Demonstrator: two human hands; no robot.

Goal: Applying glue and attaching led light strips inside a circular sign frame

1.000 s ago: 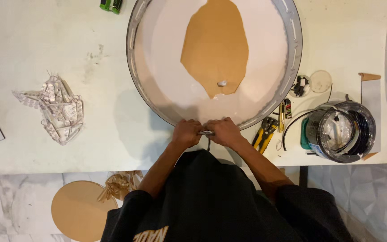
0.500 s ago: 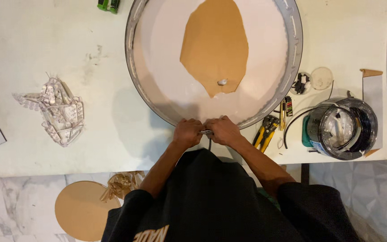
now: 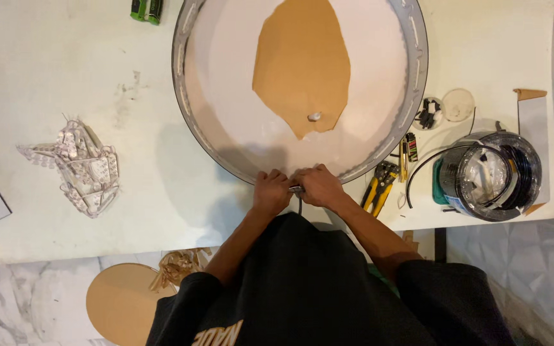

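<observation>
Large round metal-rimmed pan (image 3: 418, 77) with white-and-tan liner on white tabletop (image 3: 65, 77). Left hand (image 3: 270, 192), right hand (image 3: 318, 186) clenched together, pinching small metal part (image 3: 296, 189) at near rim. Rim looks stiff, thin-edged; best gripped at edge.

Bare worktop (image 3: 161, 192) lies open left of the large round frame (image 3: 418, 83), between it and the clear plastic clutter (image 3: 84, 166). Right side obstructed: pliers (image 3: 378, 186), cutter (image 3: 406, 154), cable spool (image 3: 492, 176) crowd together.
</observation>
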